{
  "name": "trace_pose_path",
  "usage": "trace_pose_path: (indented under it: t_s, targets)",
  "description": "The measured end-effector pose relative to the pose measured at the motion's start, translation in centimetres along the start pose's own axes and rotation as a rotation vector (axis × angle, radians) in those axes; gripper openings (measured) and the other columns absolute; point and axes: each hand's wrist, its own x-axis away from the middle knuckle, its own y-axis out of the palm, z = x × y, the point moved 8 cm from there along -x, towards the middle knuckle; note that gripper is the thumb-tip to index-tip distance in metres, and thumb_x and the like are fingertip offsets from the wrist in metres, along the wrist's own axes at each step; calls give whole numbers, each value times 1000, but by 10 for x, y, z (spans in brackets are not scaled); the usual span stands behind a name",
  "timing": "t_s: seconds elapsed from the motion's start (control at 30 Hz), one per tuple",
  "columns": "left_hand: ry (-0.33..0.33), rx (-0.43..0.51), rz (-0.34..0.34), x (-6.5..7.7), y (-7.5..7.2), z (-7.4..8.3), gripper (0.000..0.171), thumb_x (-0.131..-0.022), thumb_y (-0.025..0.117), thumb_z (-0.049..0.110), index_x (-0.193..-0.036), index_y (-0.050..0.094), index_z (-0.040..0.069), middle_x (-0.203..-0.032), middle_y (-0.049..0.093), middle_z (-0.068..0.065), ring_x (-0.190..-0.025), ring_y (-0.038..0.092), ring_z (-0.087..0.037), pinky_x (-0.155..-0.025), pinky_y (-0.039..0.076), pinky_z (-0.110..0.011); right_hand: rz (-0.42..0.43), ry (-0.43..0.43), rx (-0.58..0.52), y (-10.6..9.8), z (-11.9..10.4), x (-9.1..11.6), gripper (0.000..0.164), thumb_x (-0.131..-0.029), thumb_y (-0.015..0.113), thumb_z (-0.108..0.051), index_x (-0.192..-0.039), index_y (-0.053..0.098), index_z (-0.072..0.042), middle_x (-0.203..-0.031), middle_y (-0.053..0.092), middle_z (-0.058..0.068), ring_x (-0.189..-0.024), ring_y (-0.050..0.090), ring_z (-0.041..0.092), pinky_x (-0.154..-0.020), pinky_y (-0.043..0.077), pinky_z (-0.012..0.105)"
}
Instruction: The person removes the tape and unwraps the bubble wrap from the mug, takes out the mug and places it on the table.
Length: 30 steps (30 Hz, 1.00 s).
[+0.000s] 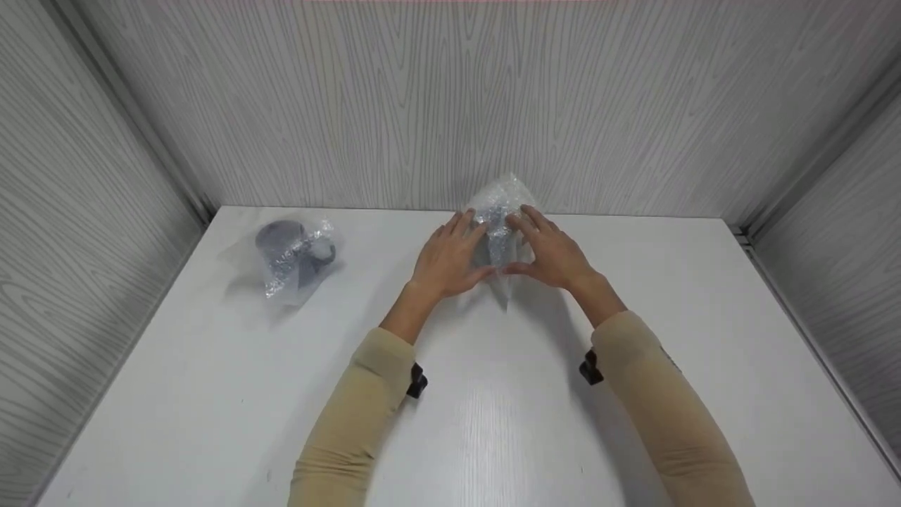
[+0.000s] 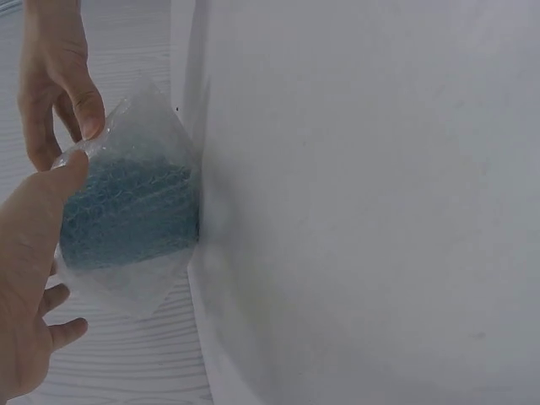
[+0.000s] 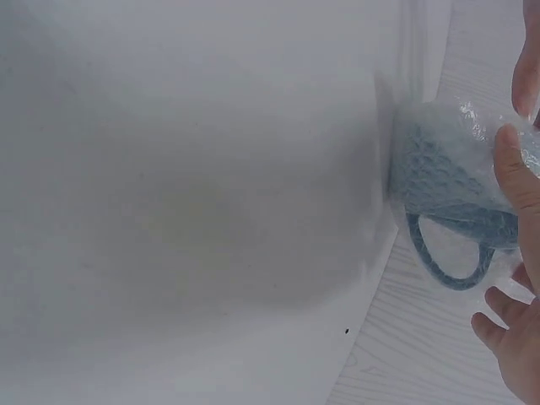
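Note:
A blue mug (image 1: 501, 243) in clear bubble wrap stands on the white table near the back wall, between my hands. Its handle shows through the wrap in the right wrist view, where the wrapped mug (image 3: 447, 181) rests on the table. My left hand (image 1: 449, 262) is at its left side, thumb at the edge of the wrap and fingers spread apart. On the other side my right hand (image 1: 556, 252) has its thumb over the wrap and its fingers loosely bent. The thumbs nearly meet on the near side. Some fingertips are hidden behind the wrap.
Another bubble-wrapped mug (image 1: 281, 243), dark-looking, lies on the left part of the table (image 1: 486, 422). Its handle points right. A wood-grain panel (image 1: 450, 105) rises behind the table, with similar panels on both sides.

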Motion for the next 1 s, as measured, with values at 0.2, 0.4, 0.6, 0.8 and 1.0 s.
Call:
trace_pose_path:
  t_s: [0.2, 0.4, 0.6, 0.8, 1.0]
  targets:
    - [17, -3, 20, 3, -5, 4, 79, -100, 61, 63, -159, 45, 14, -166, 39, -18, -156, 41, -38, -128, 38, -48, 5, 6, -21, 0, 3, -3, 82, -91, 79, -48, -159, 41, -19, -175, 25, 15, -152, 41, 49, -112, 48, 68]
    - [28, -2, 39, 6, -8, 7, 76, -99, 61, 64, -158, 48, 17, -163, 42, -17, -154, 44, -37, -128, 39, -47, 32, 9, -18, -2, 1, -6, 74, -92, 80, -41, -153, 45, -19, -171, 32, 12, -148, 48, 46, -111, 51, 64]
    - [29, -20, 60, 9, -8, 8, 75, -99, 61, 65, -156, 50, 18, -159, 44, -16, -152, 45, -35, -125, 42, -46, 37, 12, -6, -1, -3, -8, 67, -95, 77, -38, -151, 46, -17, -169, 35, 10, -146, 51, 44, -110, 52, 61]
    - [21, 50, 71, 13, -8, 9, 73, -98, 64, 62, -154, 53, 17, -161, 45, -17, -150, 46, -41, -120, 48, -50, 26, 13, -18, -1, -5, -8, 64, -97, 73, -39, -150, 46, -14, -170, 34, 11, -146, 51, 46, -110, 52, 61]
    - [9, 85, 71, 16, -10, 9, 73, -97, 67, 61, -154, 53, 16, -161, 46, -17, -149, 47, -41, -117, 50, -52, 39, -1, -19, -2, -7, -8, 63, -98, 72, -40, -149, 47, -13, -166, 38, 8, -144, 54, 41, -112, 52, 58]
